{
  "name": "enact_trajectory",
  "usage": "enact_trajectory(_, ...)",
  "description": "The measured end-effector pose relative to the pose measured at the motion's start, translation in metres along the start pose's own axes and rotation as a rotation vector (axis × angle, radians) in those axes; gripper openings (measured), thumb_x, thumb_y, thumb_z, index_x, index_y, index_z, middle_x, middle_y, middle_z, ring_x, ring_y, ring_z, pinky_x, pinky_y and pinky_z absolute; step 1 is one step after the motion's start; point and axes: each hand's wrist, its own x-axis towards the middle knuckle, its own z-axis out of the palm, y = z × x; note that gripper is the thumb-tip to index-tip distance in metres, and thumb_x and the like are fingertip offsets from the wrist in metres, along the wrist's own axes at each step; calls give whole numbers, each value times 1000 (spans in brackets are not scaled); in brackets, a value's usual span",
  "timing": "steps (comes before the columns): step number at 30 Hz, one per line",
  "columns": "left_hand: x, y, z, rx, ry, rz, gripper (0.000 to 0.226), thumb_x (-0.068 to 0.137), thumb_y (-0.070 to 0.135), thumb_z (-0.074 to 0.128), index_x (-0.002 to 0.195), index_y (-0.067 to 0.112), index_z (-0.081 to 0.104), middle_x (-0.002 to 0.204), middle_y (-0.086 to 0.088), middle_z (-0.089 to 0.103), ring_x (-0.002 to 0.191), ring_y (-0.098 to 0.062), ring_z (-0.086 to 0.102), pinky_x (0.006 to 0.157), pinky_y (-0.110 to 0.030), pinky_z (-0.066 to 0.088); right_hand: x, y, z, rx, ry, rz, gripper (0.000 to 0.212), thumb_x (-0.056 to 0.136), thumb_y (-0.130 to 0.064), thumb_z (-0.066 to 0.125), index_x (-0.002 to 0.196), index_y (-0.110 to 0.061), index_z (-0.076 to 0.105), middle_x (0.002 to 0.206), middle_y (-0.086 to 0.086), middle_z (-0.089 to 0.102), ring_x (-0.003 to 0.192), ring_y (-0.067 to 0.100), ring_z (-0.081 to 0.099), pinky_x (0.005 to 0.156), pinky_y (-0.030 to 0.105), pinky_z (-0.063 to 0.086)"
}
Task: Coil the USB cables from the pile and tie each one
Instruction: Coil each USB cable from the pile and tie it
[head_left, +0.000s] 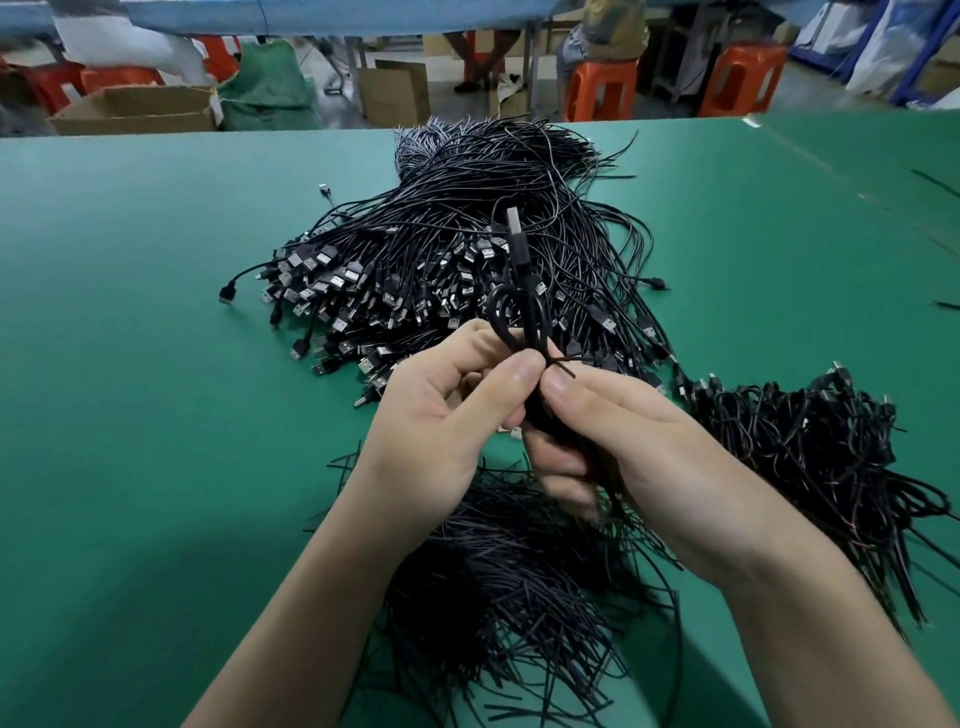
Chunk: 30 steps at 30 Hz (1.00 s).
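Both my hands hold one coiled black USB cable (519, 312) upright above the green table (130, 338). Its USB plug (517, 234) points up and away from me. My left hand (447, 415) grips the coil from the left, with the thumb pressed on its middle. My right hand (613, 431) pinches a thin black tie (563, 368) at the coil's waist, and the coil's lower part is hidden in its fingers. The big pile of loose USB cables (467, 260) lies just behind. A heap of coiled cables (815, 457) lies to the right.
A bunch of thin black ties (509, 571) lies under my forearms at the table's near edge. Beyond the far edge are cardboard boxes (140, 109), orange stools (600, 88) and a seated person (608, 31). Bare green table stretches to the left.
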Motion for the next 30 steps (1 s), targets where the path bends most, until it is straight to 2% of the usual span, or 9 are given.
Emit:
enact_trajectory(2,0,-1,-1,-33,-29,-35,20,101,20,57,98,5,70,69,-5,67,59,-39,65,65,-49,58,1,0,0,-127,59,-44,30,107,-37,43,96,-19,64,66,1,55,58,16,52,54,30,44)
enact_trajectory(4,1,-2,-2,-8,-44,-37,25,103,18,54,103,-2,69,75,-11,72,67,-31,72,67,-37,59,3,0,-1,-285,193,-94,21,104,-42,51,105,-26,65,74,0,66,67,16,64,62,35,52)
enact_trajectory(7,3,-1,-7,105,-52,-42,23,103,21,56,101,15,78,97,1,78,96,-10,72,86,-24,55,3,1,-6,-576,474,-313,17,91,-38,71,104,-36,62,88,-9,66,77,9,66,65,27,54)
enact_trajectory(9,4,-1,-9,159,-107,-87,28,104,27,58,85,26,78,83,17,71,81,2,64,78,-18,49,2,-2,-10,-715,504,-465,21,89,-27,78,103,-31,63,88,-10,65,83,13,66,62,24,52)
enact_trajectory(13,4,0,-12,121,-215,-199,32,100,31,55,75,29,75,69,18,56,66,1,48,63,-14,40,-1,-7,-14,-951,427,-642,9,90,-24,78,90,-19,71,86,-15,67,81,9,65,68,12,44)
enact_trajectory(18,4,-3,-19,188,-281,-322,32,96,34,57,68,26,70,68,8,46,71,-9,41,70,-31,35,-3,-10,-15,-1045,370,-615,15,88,-30,80,84,-18,72,82,-14,66,75,10,64,66,13,41)
enact_trajectory(22,3,0,-25,188,-354,-384,32,93,36,60,73,12,66,71,0,45,70,-9,40,66,-23,38,-7,-15,-11,-1122,320,-571,14,86,-31,81,83,-23,70,81,-17,64,75,10,62,61,26,47)
enact_trajectory(25,2,-1,-29,224,-385,-394,50,84,48,62,79,-1,62,78,-8,46,75,-19,38,69,-31,35,-9,-19,-6,-1206,276,-509,13,85,-36,77,83,-28,67,77,-19,64,70,7,63,58,32,51)
enact_trajectory(30,2,2,-27,252,-397,-389,58,82,51,62,82,-7,60,75,-10,42,74,-21,37,68,-29,37,-11,-24,-8,-1271,270,-395,20,84,-53,68,83,-34,63,75,-19,64,70,5,61,59,36,53)
